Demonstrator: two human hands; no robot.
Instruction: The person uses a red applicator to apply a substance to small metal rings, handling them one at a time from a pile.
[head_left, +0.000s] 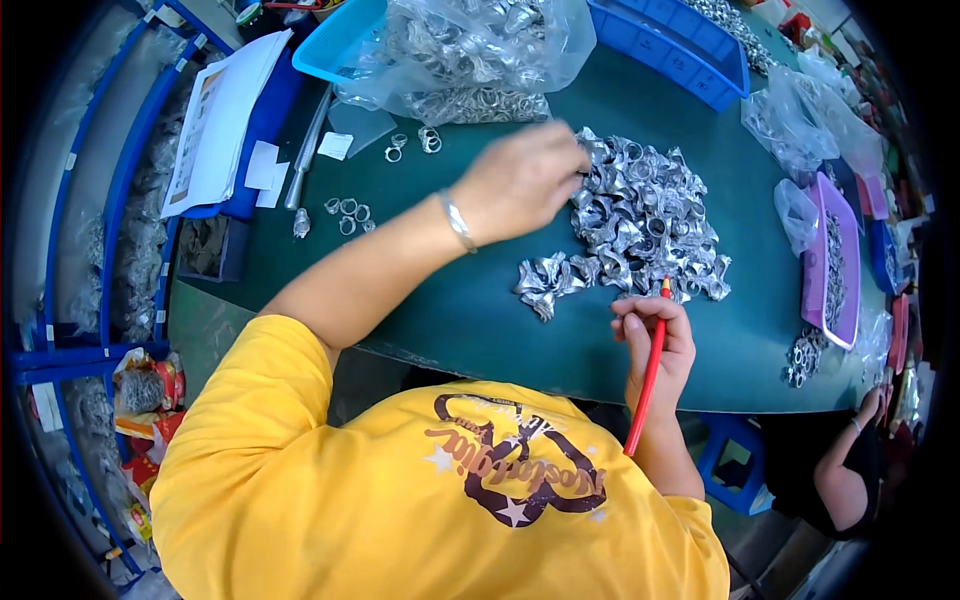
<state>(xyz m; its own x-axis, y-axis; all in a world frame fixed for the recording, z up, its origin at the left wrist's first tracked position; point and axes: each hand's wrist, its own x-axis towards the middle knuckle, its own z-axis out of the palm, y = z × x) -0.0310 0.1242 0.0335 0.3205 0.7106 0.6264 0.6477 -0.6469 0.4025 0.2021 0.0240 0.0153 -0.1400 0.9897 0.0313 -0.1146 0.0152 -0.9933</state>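
A heap of silvery metal ring pieces (650, 210) lies on the green tabletop (480, 330). At the heap's upper left edge is my left hand (525, 175), slightly blurred, its fingers curled together; what they pinch is hidden. My right hand (660, 345), below the heap, is closed around a red pencil (650, 375), whose pale tip points up at the near edge of the pieces. A smaller cluster of ring pieces (550, 280) sits left of the pencil. Several loose rings (348, 213) lie beyond my left forearm.
A tapered metal rod (308, 150) rests by papers (225, 120) at the left. Farther back stand a plastic bag of rings (480, 50) and a blue bin (675, 50). On the right are a purple basket (832, 265) and another person's arm (845, 470). Blue shelving (90, 180) lines the left.
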